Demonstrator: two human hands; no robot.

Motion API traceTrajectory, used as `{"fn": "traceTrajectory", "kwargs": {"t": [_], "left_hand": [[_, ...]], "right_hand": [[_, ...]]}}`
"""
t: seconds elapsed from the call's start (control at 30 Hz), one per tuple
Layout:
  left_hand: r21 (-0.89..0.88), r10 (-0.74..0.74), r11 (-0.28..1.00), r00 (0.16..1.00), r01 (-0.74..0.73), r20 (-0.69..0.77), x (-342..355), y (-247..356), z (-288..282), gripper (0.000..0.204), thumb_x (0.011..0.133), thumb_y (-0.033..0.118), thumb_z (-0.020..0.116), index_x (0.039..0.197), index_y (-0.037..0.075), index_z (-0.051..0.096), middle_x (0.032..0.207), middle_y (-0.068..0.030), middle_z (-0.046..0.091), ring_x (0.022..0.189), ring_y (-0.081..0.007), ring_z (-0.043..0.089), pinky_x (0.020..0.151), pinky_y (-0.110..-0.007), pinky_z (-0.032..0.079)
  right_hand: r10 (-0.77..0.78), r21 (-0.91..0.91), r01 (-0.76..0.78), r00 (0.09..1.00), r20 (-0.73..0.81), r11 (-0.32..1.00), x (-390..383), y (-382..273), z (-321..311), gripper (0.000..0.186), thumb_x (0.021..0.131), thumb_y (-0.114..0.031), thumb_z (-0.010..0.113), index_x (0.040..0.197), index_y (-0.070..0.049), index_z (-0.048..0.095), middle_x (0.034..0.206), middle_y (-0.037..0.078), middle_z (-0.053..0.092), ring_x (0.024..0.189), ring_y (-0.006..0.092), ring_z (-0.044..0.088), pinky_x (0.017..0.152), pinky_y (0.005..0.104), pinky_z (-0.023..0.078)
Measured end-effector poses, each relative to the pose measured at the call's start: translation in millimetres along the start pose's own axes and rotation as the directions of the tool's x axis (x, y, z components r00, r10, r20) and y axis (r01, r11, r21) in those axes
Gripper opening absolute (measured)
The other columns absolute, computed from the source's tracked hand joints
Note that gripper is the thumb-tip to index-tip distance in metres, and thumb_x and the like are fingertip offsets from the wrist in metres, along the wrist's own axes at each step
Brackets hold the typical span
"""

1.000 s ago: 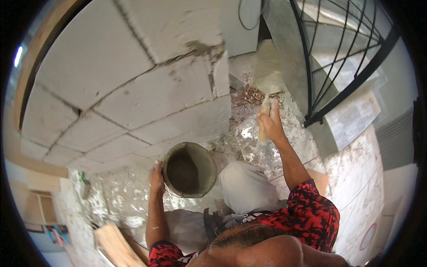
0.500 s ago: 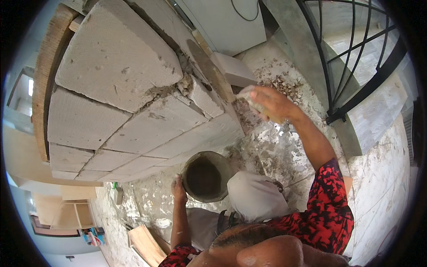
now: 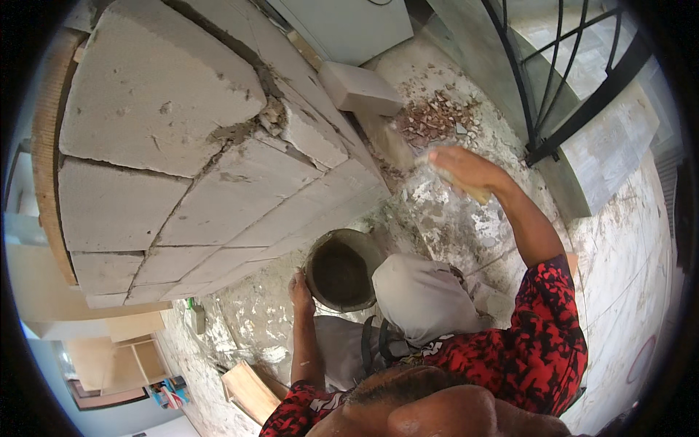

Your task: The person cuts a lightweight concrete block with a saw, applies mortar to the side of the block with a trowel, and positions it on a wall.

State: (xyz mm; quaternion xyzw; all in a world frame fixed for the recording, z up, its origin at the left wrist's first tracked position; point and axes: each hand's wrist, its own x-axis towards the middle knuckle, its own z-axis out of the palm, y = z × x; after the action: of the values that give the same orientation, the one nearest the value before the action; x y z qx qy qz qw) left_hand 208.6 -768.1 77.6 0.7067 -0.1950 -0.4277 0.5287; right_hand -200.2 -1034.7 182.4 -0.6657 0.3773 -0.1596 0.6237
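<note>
My left hand (image 3: 300, 290) grips the rim of a round dark bucket (image 3: 318, 247) at its left side. Dark grey stuff like wet mortar (image 3: 338, 273) lies inside; its depth is hard to judge. Out to the right, my right hand (image 3: 466, 171) is closed round the pale yellow handle (image 3: 477, 192) of what looks like a trowel. The tool's far end is smeared by motion, beside the lower end of the block wall. Large pale blocks with grey joints make up this wall (image 3: 226, 197), and crumbly mortar (image 3: 272, 115) sits in one gap.
A loose pale block (image 3: 360, 87) lies beyond my right hand, next to a heap of broken rubble (image 3: 440, 120). A black metal railing (image 3: 575, 120) curves at the far right. Wooden boards (image 3: 250, 390) lie on the splattered floor at lower left.
My right hand has drawn to the right with the tool, away from the wall. The view has shifted, baring more of the rubble. My left hand stays on the bucket rim.
</note>
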Motion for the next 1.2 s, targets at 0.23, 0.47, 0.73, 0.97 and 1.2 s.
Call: {"fn": "traceTrajectory", "kwargs": {"t": [0.23, 0.47, 0.73, 0.97, 1.2], "left_hand": [[-0.047, 0.022, 0.999, 0.999, -0.02, 0.032, -9, -3, -3, 0.047, 0.099, 0.036, 0.041, 0.11, -0.007, 0.057, 0.101, -0.0126, 0.064, 0.09, -0.0191, 0.062, 0.08, -0.031, 0.05], [-0.008, -0.008, 1.0, 1.0, 0.008, 0.009, -11, -3, -4, 0.047, 0.1, 0.035, 0.039, 0.11, -0.007, 0.057, 0.101, -0.0129, 0.064, 0.089, -0.0192, 0.062, 0.079, -0.031, 0.05], [0.012, -0.013, 1.0, 0.999, 0.014, -0.04, -2, -2, -4, 0.044, 0.099, 0.033, 0.041, 0.109, -0.006, 0.058, 0.094, -0.0113, 0.065, 0.08, -0.0173, 0.063, 0.071, -0.027, 0.052], [-0.063, -0.043, 0.997, 0.997, 0.039, -0.069, -7, 4, -3, 0.043, 0.099, 0.032, 0.042, 0.11, -0.006, 0.057, 0.097, -0.0117, 0.065, 0.082, -0.0189, 0.063, 0.072, -0.029, 0.053], [-0.014, -0.036, 0.999, 0.999, 0.036, -0.039, -3, -8, -8, 0.049, 0.099, 0.036, 0.04, 0.115, -0.008, 0.055, 0.105, -0.0138, 0.063, 0.091, -0.0206, 0.062, 0.079, -0.031, 0.051]], "right_hand": [[0.057, 0.092, -0.063, 0.996, 0.066, 0.994, 12, -23, -10, 0.043, 0.096, -0.044, 0.041, 0.105, -0.003, 0.053, 0.063, 0.005, 0.051, 0.044, 0.0121, 0.048, 0.039, 0.0274, 0.041], [0.077, -0.113, -0.067, 0.993, 0.085, 0.991, 35, 17, 21, 0.047, 0.096, -0.049, 0.037, 0.095, -0.004, 0.052, 0.062, 0.006, 0.051, 0.045, 0.0137, 0.048, 0.042, 0.0301, 0.041], [0.312, -0.36, -0.268, 0.948, 0.068, 0.894, 28, 155, 43, 0.044, 0.093, -0.044, 0.045, 0.105, -0.003, 0.053, 0.079, 0.011, 0.059, 0.055, 0.02, 0.055, 0.057, 0.0364, 0.048], [0.282, -0.04, -0.293, 0.943, -0.178, 0.955, -15, 167, 69, 0.066, 0.085, -0.04, 0.06, 0.131, 0.001, 0.035, 0.111, 0.024, 0.055, 0.1, 0.0256, 0.058, 0.084, 0.037, 0.047], [-0.058, -0.027, 0.051, 0.917, -0.395, 0.998, -4, 116, 101, 0.062, 0.091, -0.042, 0.054, 0.135, -0.002, 0.035, 0.105, 0.024, 0.059, 0.109, 0.0301, 0.057, 0.089, 0.0379, 0.045]]}}
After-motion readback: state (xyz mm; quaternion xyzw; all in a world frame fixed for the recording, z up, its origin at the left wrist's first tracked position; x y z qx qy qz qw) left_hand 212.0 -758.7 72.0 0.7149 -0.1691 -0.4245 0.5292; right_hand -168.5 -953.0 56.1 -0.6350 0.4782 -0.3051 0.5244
